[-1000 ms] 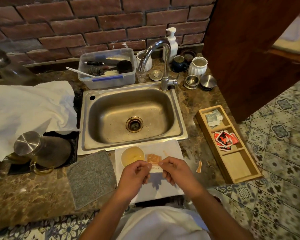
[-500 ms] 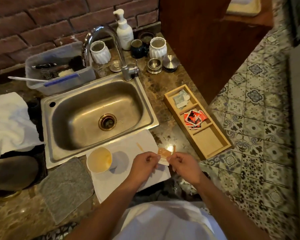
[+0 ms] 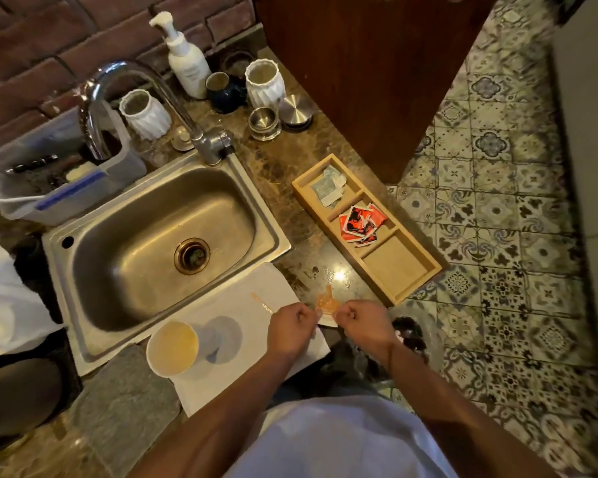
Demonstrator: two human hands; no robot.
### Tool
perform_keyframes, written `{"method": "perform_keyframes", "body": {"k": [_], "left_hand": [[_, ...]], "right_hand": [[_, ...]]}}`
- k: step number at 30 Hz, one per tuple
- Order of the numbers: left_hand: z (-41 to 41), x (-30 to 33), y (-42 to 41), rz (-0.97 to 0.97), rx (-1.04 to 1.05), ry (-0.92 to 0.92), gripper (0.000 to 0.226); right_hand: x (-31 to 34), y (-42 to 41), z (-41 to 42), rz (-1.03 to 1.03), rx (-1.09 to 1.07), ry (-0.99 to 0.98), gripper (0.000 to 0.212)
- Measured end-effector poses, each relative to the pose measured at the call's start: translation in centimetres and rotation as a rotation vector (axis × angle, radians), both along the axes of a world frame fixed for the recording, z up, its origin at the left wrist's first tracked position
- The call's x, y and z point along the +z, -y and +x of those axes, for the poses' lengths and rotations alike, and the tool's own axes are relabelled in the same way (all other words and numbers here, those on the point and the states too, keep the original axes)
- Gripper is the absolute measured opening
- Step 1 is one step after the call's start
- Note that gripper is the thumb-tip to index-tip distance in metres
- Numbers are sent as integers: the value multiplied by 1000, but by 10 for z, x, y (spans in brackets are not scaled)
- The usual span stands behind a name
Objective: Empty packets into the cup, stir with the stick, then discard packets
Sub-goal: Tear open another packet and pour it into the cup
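Note:
A small orange and white packet [image 3: 326, 307] is pinched between my left hand [image 3: 292, 327] and my right hand [image 3: 361, 322], held over the counter's front edge to the right of the white mat [image 3: 242, 305]. The white paper cup [image 3: 172, 348] with pale yellow liquid stands on the mat, well left of my hands. A thin wooden stir stick [image 3: 261, 302] lies on the mat just beyond my left hand. A wooden tray [image 3: 399, 270] at right holds grey packets [image 3: 327, 189] and red packets [image 3: 359, 222]; its near compartment is bare.
The steel sink [image 3: 159, 243] and faucet [image 3: 118, 84] lie beyond the mat. White jars, a soap pump [image 3: 185, 58] and metal lids stand at the back. A grey cloth [image 3: 125, 415] lies left of the cup. A dark bin opening [image 3: 408, 332] shows below my right hand.
The view has swung right and down. My hands carried the packet from beside the cup to the right, past the mat's corner; the cup now sits far left of them.

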State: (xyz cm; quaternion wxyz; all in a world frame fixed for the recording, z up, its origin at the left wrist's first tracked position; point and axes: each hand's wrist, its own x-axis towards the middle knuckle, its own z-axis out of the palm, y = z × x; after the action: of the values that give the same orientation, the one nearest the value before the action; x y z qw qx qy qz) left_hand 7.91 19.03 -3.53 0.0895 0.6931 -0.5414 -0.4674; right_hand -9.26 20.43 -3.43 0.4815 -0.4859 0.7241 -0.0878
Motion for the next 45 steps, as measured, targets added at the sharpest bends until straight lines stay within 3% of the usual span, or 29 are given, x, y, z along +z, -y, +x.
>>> {"method": "perform_keyframes", "body": {"k": [9, 16, 21, 28, 33, 36, 42, 45], "left_hand": [[-5, -8, 4, 31, -39, 90, 33], [-9, -11, 11, 46, -117, 236, 36], [-4, -1, 13, 45, -5, 138, 39], [42, 44, 7, -118, 167, 1, 34], [87, 74, -14, -138, 370, -190, 20], [116, 85, -30, -153, 471, -305, 16], [167, 96, -56, -241, 572, -231, 17], [188, 93, -66, -330, 587, -81, 14]], "right_hand": [[-10, 4, -2, 60, 65, -38, 26], [-8, 12, 2, 90, 115, -175, 30], [-2, 16, 5, 54, 109, -175, 37], [19, 38, 39, -118, 297, -220, 29], [29, 51, 77, -130, 389, -209, 20], [27, 55, 98, -101, 454, -218, 24], [19, 52, 127, -128, 587, -336, 41], [18, 51, 136, -123, 632, -397, 45]]}}
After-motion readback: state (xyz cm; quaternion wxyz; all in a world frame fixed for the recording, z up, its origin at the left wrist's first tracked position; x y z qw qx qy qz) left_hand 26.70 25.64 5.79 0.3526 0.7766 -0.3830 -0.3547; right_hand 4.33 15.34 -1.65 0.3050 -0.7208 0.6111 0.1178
